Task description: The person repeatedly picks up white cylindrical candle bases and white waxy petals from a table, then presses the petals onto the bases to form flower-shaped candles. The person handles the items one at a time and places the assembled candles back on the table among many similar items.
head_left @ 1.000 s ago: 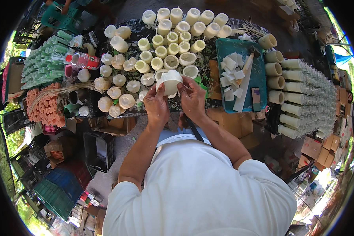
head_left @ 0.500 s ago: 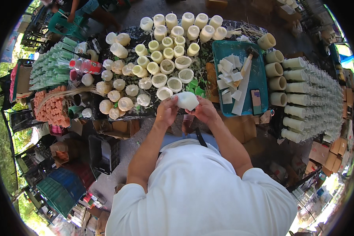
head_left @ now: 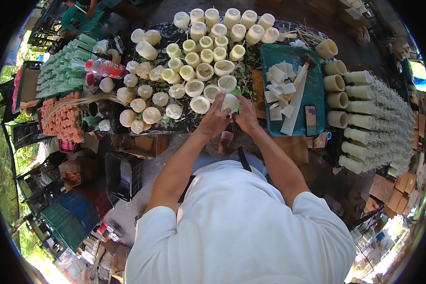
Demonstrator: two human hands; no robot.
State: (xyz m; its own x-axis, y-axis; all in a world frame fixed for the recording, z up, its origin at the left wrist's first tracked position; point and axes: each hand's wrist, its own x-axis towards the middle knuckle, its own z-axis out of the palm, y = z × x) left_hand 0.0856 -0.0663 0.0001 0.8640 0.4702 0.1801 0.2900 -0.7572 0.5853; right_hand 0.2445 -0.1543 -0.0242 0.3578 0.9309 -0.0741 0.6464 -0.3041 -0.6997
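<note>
At the table's near edge, a pale, rounded wax candle piece (head_left: 230, 102) sits between my two hands. My left hand (head_left: 214, 119) is closed around its left side, with the fingers reaching over its far part. From the right, my right hand (head_left: 245, 115) grips the other side. Fingers cover much of the piece, and I cannot tell whether it touches the table. Open, hollow wax cups (head_left: 194, 88) stand just beyond and left of my left hand. Scalloped pale wax pieces (head_left: 173, 111) lie farther left.
To the right, a teal tray (head_left: 318, 90) holds white wax pieces (head_left: 280, 75), a hammer (head_left: 308, 59) and a phone (head_left: 310, 118). Pale cylinders (head_left: 357, 119) are stacked beyond it. Wicked candles (head_left: 232, 18) line the back; a red-labelled bottle (head_left: 108, 68) lies at left.
The wax piece has moved slightly right and away from me, and has been turned. My left hand has shifted right, its fingers now over the piece. The view has shifted a little.
</note>
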